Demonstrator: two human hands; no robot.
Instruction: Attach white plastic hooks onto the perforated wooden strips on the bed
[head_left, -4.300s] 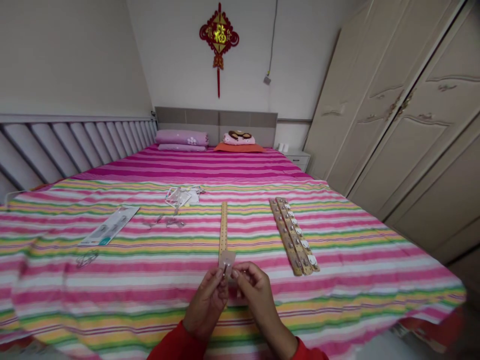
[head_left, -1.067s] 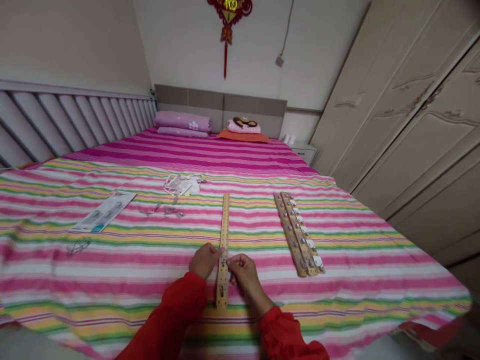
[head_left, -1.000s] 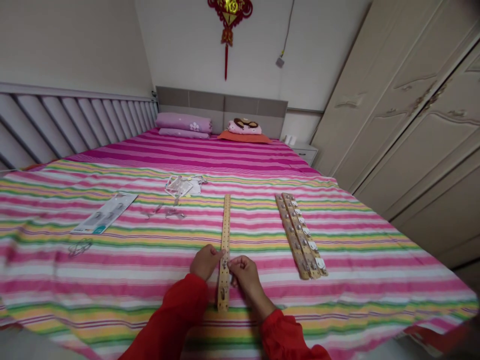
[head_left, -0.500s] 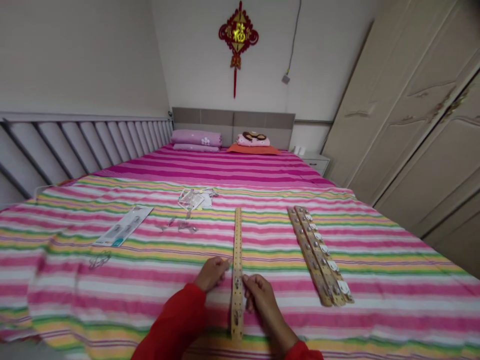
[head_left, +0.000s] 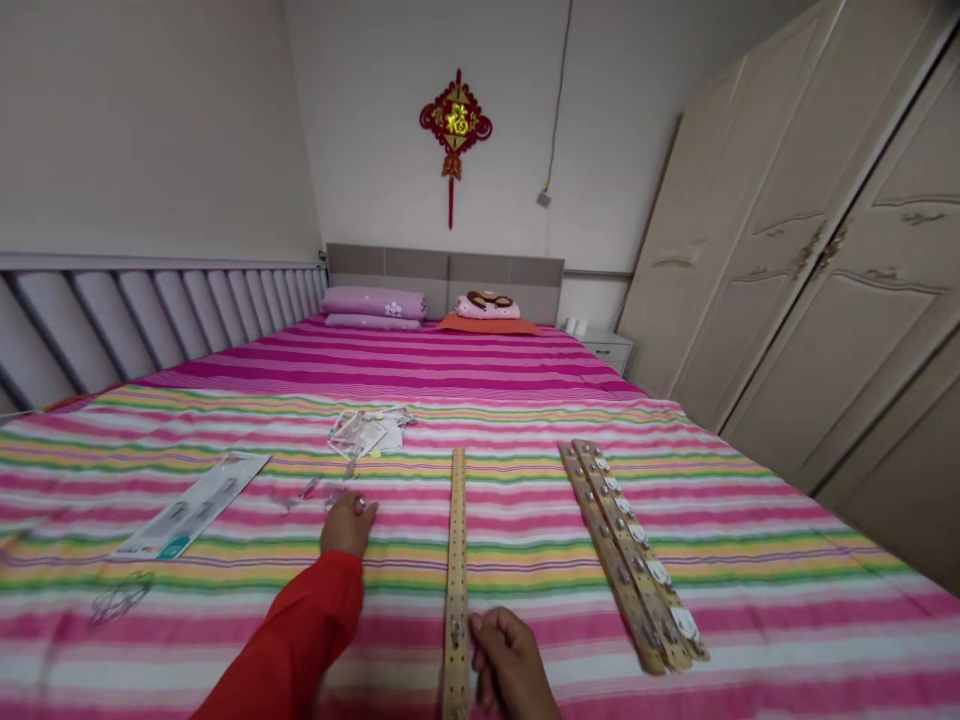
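A long wooden strip with a row of holes (head_left: 457, 560) lies lengthwise on the striped bedsheet (head_left: 675, 470) in front of me. My right hand (head_left: 504, 660) is curled against its near end, fingers closed beside a small metal hook fixed in the strip. My left hand (head_left: 348, 522) has reached forward to the left, fingers closed over small clear hook pieces (head_left: 319, 490) lying on the sheet. What it holds is hidden under the fingers.
Two more wooden strips fitted with hooks (head_left: 630, 550) lie side by side to the right. A flat printed packet (head_left: 191, 505) and a pile of clear wrappers (head_left: 365, 432) lie at the left. Pillows (head_left: 375, 303) sit at the headboard; a wardrobe (head_left: 825, 260) stands at the right.
My left hand has left the wooden strip and reached forward-left to the loose hook pieces. My right hand has stayed beside the strip's near end. The camera has tilted up.
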